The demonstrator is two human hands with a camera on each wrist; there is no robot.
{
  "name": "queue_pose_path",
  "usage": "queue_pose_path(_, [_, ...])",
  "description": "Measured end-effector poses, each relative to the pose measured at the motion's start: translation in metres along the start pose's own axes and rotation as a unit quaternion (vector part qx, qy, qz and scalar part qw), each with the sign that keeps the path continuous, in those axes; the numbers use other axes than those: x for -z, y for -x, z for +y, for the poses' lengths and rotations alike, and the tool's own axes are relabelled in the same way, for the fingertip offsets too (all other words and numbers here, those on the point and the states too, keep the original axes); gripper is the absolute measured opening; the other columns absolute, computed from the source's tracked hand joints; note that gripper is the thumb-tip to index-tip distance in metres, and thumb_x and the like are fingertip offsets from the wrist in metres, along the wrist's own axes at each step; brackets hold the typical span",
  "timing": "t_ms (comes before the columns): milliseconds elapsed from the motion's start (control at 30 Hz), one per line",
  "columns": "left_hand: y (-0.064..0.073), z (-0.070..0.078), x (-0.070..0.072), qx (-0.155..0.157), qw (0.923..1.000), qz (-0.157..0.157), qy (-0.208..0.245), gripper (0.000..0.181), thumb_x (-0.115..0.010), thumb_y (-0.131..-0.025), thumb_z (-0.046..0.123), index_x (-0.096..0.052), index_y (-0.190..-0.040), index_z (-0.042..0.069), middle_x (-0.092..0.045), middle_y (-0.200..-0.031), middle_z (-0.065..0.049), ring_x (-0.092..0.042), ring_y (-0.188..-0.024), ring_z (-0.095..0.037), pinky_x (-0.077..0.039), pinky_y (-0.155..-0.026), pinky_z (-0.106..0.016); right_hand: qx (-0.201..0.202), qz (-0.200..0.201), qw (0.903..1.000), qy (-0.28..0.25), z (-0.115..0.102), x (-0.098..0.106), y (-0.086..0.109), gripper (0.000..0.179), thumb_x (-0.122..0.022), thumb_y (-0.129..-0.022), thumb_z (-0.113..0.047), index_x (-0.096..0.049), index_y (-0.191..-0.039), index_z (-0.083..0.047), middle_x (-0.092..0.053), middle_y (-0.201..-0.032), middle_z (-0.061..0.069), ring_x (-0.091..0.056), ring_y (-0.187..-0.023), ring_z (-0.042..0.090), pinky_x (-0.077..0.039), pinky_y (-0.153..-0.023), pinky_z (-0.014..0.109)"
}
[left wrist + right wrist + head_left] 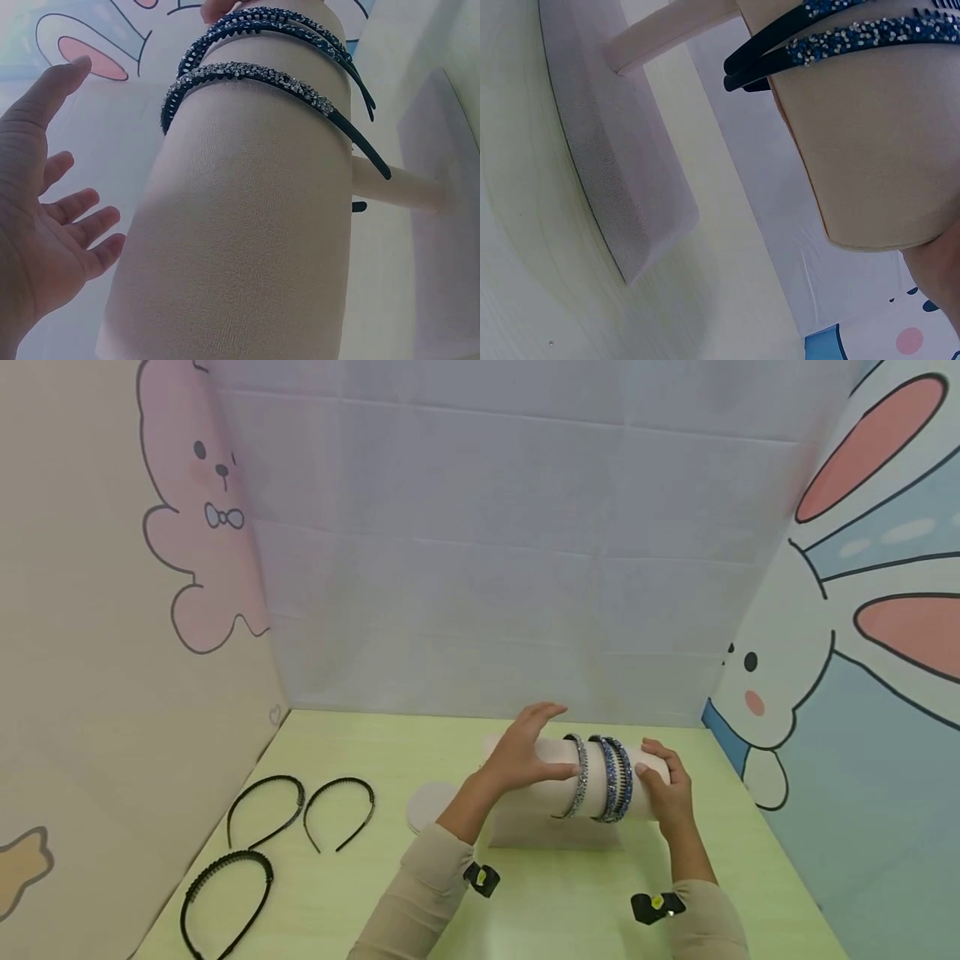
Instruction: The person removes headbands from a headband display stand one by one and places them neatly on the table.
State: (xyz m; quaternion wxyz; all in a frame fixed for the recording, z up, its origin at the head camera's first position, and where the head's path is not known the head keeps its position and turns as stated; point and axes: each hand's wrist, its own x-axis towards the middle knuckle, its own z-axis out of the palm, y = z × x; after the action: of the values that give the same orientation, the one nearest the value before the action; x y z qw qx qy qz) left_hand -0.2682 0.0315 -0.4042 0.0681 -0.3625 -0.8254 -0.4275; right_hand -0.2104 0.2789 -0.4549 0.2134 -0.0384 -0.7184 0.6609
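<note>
A cream, roller-shaped headband stand point(542, 797) lies crosswise in the head view, raised on a post above a flat base point(555, 832). Round it sit a silver glittery headband point(581, 781) and, further right, two blue glittery headbands point(622, 785) close together. My left hand point(517, 758) is at the stand's left part, thumb and fingers spread wide, the thumb tip near the silver headband. In the left wrist view, that hand point(45, 225) shows straight fingers beside the roller. My right hand point(672, 789) grips the roller's right end, its thumb on the front close to the blue headbands.
Three dark headbands lie at the table's left: one at the back left point(234, 810), one beside it point(307, 810), and a larger one point(185, 910) nearer the front. A white round disc point(429, 803) lies left of the stand. Walls enclose the table's back and sides.
</note>
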Motion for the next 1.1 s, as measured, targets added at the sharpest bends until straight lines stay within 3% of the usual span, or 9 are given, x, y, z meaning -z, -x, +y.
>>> queue_pose_path(700, [-0.020,-0.005,-0.013,0.066,0.9925,-0.085,-0.057,0.080,-0.074,-0.073,0.050,-0.043,-0.140,0.022,-0.039,-0.141,0.001,-0.036,-0.128,-0.018,-0.037,-0.097,-0.040,-0.012,0.007,0.9999,0.003,-0.006,-0.002,-0.001,0.029,-0.053,-0.088,0.004,-0.049,-0.116,0.008,-0.051,-0.124,-0.005,-0.040,-0.115,0.007,-0.028,-0.093,0.031])
queue_pose_path(933, [-0.026,-0.003,-0.023,0.093,0.9758,-0.126,-0.153,0.088,-0.065,-0.069,0.068,-0.039,-0.142,0.025,-0.041,-0.141,0.006,-0.041,-0.125,-0.016,-0.038,-0.095,-0.041,-0.019,0.008,0.9998,0.002,0.001,-0.001,-0.004,0.028,-0.054,-0.088,0.004,-0.049,-0.115,0.007,-0.051,-0.123,-0.007,-0.040,-0.116,0.007,-0.029,-0.095,0.033])
queue_pose_path(1100, [-0.027,-0.003,-0.029,0.075,0.9604,-0.138,-0.231,0.089,-0.059,-0.067,0.076,-0.043,-0.140,0.026,-0.050,-0.132,0.008,-0.049,-0.115,-0.014,-0.041,-0.087,-0.037,-0.022,0.008,0.9997,0.007,0.015,0.004,-0.011,0.028,-0.055,-0.089,0.004,-0.050,-0.117,0.006,-0.050,-0.124,-0.010,-0.039,-0.117,0.008,-0.028,-0.095,0.033])
